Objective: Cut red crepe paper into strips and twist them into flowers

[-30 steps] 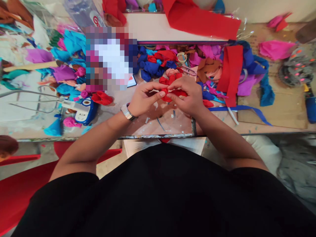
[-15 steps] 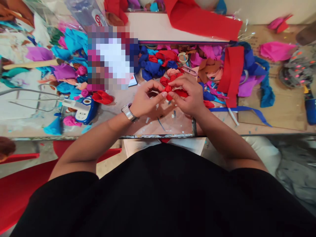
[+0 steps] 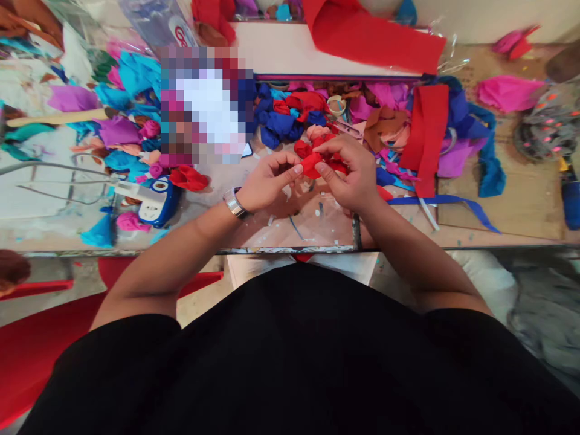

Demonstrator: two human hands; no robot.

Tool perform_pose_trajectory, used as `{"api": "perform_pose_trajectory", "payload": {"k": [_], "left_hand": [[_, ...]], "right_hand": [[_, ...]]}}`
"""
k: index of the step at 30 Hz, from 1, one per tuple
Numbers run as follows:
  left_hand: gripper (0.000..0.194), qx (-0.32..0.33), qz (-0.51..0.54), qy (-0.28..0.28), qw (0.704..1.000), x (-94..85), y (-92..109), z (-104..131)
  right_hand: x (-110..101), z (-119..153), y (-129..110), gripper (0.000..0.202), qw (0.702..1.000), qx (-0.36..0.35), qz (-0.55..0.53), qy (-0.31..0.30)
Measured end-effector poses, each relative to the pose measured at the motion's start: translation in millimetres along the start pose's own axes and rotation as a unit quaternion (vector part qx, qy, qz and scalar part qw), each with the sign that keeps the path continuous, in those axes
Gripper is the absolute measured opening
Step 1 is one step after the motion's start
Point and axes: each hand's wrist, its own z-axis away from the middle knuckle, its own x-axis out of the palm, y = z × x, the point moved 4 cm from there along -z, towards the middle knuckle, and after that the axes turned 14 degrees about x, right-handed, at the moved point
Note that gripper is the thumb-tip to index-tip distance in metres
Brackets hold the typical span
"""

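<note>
Between my two hands, above the table's near middle, is a piece of red crepe paper [image 3: 312, 164], bunched and folded. My left hand [image 3: 270, 181], with a metal watch [image 3: 234, 203] at its wrist, pinches the paper's left edge between thumb and fingers. My right hand [image 3: 351, 172] grips it from the right, thumb in front and fingers curled behind. Part of the red paper is hidden by the right fingers. Just beyond the hands lie crumpled blue paper pieces [image 3: 281, 125] and a small peach piece [image 3: 317, 132].
A wide red strip [image 3: 425, 139] and a blue strip [image 3: 446, 200] lie to the right. Left are a blue-and-white power socket [image 3: 156, 202] with a cable, and heaped coloured paper [image 3: 120, 133]. A plastic bottle [image 3: 156, 24] stands behind. The table edge [image 3: 290, 249] runs close to me.
The red paper between my fingers looks more spread and lies flatter toward my left thumb. My right hand has shifted very slightly right; the left hand stays nearly in place.
</note>
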Motion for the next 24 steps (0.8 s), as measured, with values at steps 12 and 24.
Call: {"api": "perform_pose_trajectory", "payload": {"k": [12, 24], "left_hand": [[0.048, 0.152, -0.114, 0.045, 0.981, -1.2, 4.1, 4.4], [0.049, 0.14, -0.08, 0.032, 0.986, 0.6, 1.5, 4.8]], "right_hand": [[9.5, 0.6, 12.8, 0.037, 0.996, -0.057, 0.051, -0.035], [10.0, -0.4, 15.9, 0.036, 0.995, -0.064, 0.065, -0.037]]}}
